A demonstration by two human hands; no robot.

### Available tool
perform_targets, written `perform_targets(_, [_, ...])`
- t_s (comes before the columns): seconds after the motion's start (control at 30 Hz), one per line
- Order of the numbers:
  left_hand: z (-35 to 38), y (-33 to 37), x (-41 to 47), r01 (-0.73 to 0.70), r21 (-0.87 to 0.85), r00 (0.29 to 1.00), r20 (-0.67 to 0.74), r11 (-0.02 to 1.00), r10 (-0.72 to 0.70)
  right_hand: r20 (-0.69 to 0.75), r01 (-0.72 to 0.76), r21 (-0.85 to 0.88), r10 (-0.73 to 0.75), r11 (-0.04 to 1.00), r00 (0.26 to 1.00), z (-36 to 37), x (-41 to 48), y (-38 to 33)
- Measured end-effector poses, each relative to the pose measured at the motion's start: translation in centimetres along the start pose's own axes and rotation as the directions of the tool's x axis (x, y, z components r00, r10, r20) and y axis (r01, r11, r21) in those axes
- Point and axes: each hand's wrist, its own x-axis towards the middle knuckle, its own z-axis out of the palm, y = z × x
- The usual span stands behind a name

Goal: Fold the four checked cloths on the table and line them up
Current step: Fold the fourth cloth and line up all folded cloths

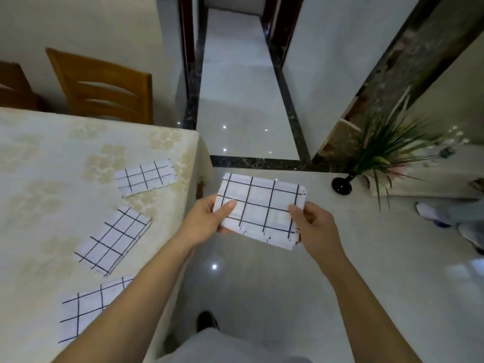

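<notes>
I hold a folded white cloth with black checks (pixel 262 209) in the air, out past the table's right edge over the floor. My left hand (pixel 207 222) pinches its left edge with the thumb on top. My right hand (pixel 313 225) pinches its right edge the same way. Three more folded checked cloths lie on the table near its right side: a far cloth (pixel 146 176), a middle cloth (pixel 114 238) turned at an angle, and a near cloth (pixel 86 307) partly hidden by my left forearm.
The table (pixel 47 179) wears a cream floral tablecloth, with wooden chairs (pixel 104 87) behind it. A potted plant in a black vase (pixel 341 186) stands on the glossy tiled floor to the right. A hallway opens straight ahead.
</notes>
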Motion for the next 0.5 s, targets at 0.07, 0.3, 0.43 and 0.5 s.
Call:
perform_targets(0.07, [-1.6, 1.0, 2.2, -0.010, 0.004, 0.997, -0.077, 1.000, 0.011, 0.049, -0.001, -0.005, 0.002, 1.000, 0.999, 2.0, 3.4, -1.0])
perform_targets(0.3, [-7.0, -0.1, 7.2, 0.110, -0.080, 0.928, -0.350, 0.991, -0.132, 0.337, -0.025, -0.023, 0.031, 0.999, 0.941, 9.1, 13.7, -1.1])
perform_targets(0.43, [-9.0, -0.5, 11.3, 0.153, -0.085, 0.862, -0.476, 0.985, -0.175, 0.526, -0.028, 0.043, 0.001, 0.999, 0.850, 12.8, 21.9, -1.8])
perform_targets(0.5, [-10.2, -0.2, 14.2, 0.172, -0.086, 0.807, -0.558, 0.981, -0.190, 0.591, -0.016, 0.055, -0.020, 0.998, 0.806, 14.7, 26.6, -2.3])
